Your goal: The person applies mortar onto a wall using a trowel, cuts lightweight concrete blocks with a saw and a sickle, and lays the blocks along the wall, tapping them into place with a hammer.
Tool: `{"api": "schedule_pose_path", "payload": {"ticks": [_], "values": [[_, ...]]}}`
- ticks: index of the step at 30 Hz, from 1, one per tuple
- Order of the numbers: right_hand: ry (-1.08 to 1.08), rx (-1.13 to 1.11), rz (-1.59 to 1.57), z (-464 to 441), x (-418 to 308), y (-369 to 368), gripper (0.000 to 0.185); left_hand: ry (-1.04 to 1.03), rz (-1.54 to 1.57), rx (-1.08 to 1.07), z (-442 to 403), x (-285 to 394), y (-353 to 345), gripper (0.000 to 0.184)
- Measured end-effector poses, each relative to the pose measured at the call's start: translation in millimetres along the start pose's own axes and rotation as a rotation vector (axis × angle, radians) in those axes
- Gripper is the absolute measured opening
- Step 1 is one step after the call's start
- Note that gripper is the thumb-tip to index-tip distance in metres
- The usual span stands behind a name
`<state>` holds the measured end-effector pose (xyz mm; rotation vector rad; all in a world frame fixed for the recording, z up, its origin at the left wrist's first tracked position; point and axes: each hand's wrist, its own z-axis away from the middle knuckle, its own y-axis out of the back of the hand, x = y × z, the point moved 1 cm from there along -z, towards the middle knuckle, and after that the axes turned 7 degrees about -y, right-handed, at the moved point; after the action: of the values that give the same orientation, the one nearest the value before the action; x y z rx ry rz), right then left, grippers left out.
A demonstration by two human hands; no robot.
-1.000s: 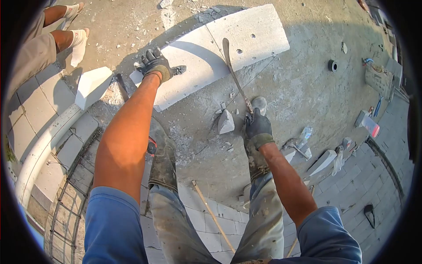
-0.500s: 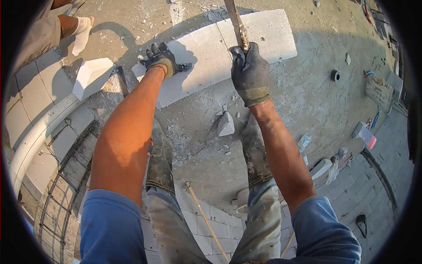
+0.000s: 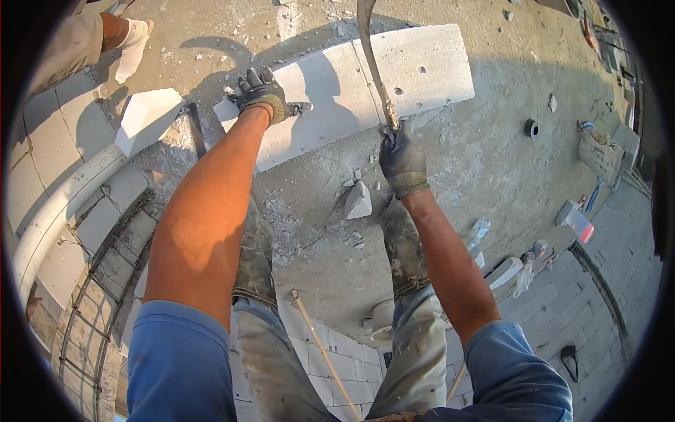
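Observation:
A long white block with a cut line across it and a few small holes lies on the dusty ground before me. My left hand, in a dark glove, rests on its left end with fingers and thumb spread. In its dark glove, my right hand is closed round the near end of a long, narrow, curved blade-like tool. The tool runs away from me over the block, close to the cut line, and its far end is out of view. Its exact kind I cannot make out.
A white block piece stands at the left beside a pale pipe and a metal rod grid. A broken chunk lies between my feet. Another person's foot is at the upper left. A black ring lies right.
My right hand has drawn back toward me and slightly right, pulling the tool along. My left hand stays on the block's left end.

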<state>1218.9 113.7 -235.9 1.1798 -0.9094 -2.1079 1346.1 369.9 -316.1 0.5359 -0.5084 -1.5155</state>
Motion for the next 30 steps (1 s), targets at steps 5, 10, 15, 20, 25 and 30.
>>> {"api": "schedule_pose_path", "payload": {"ticks": [5,10,15,20,25,30], "values": [[-0.032,-0.083,0.125,13.6,22.5,-7.4,0.024,0.007,-0.041,-0.015,-9.1,-2.6,-4.8,0.14],[0.012,0.023,-0.163,45.2,40.5,-1.7,0.025,0.003,-0.059,-0.01,-3.3,-4.0,-8.8,0.136],[-0.107,-0.109,0.175,56.5,79.7,-19.3,0.02,0.014,-0.052,-0.008,-5.3,-0.4,6.2,0.135],[-0.248,-0.089,-0.005,61.4,96.7,28.2,0.019,-0.065,-0.047,0.191,19.7,3.7,-2.3,0.136],[-0.114,0.283,-0.248,-30.7,165.0,67.0,0.01,0.208,0.287,0.979,59.1,-68.3,-140.4,0.113],[0.019,0.395,-0.487,-125.7,197.6,75.1,0.015,0.536,1.898,0.745,92.5,-113.7,-242.2,0.086]]}}
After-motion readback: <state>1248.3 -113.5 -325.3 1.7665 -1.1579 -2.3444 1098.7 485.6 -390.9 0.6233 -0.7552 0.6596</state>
